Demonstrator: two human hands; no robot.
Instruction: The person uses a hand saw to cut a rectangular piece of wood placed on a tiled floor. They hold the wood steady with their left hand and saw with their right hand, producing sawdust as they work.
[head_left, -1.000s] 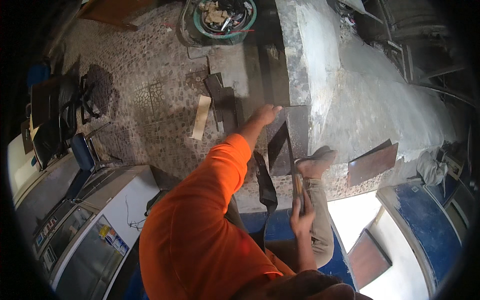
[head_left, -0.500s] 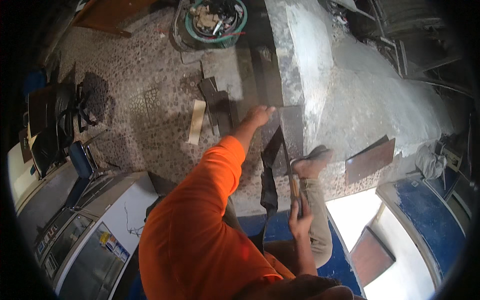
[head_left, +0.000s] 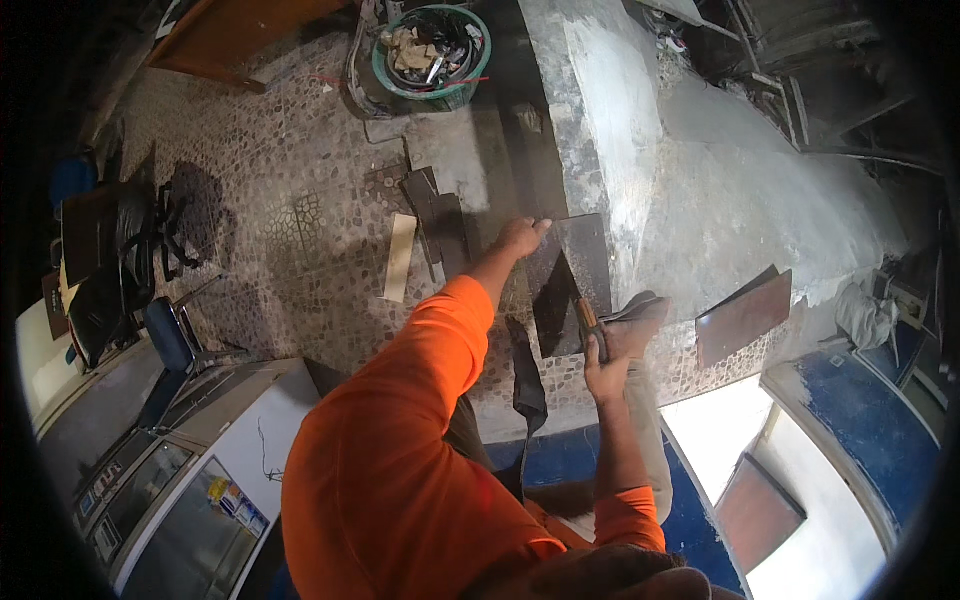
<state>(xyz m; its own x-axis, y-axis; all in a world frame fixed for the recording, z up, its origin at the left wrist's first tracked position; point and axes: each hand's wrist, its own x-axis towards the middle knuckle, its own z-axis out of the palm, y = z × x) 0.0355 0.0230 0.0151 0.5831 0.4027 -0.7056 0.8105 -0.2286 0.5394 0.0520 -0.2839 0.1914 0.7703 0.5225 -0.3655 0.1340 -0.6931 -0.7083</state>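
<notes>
A dark brown board (head_left: 592, 240) lies at the edge of the grey concrete ledge. My left hand (head_left: 522, 238) grips its far left corner, thumb along the edge. My right hand (head_left: 606, 378) is closed round the wooden handle of a handsaw (head_left: 587, 318). The saw is seen nearly edge-on over the board; its thin blade is hard to make out against the dark surface and a dark triangular shadow. My bare foot in a sandal (head_left: 638, 325) rests beside the board's right edge. A long dark strip (head_left: 528, 385) hangs between my arms.
Dark offcuts (head_left: 450, 228) and a pale wood strip (head_left: 399, 258) lie on the pebbled floor at left. Beyond them stands a green-rimmed bin (head_left: 482, 68) with scraps. Brown panels (head_left: 745, 318) lean at right. A white cabinet (head_left: 255, 430) and a blue chair (head_left: 167, 335) stand at left.
My right hand has pushed the handsaw forward, away from me, so its handle is now over the board. My left hand keeps its grip on the board's corner.
</notes>
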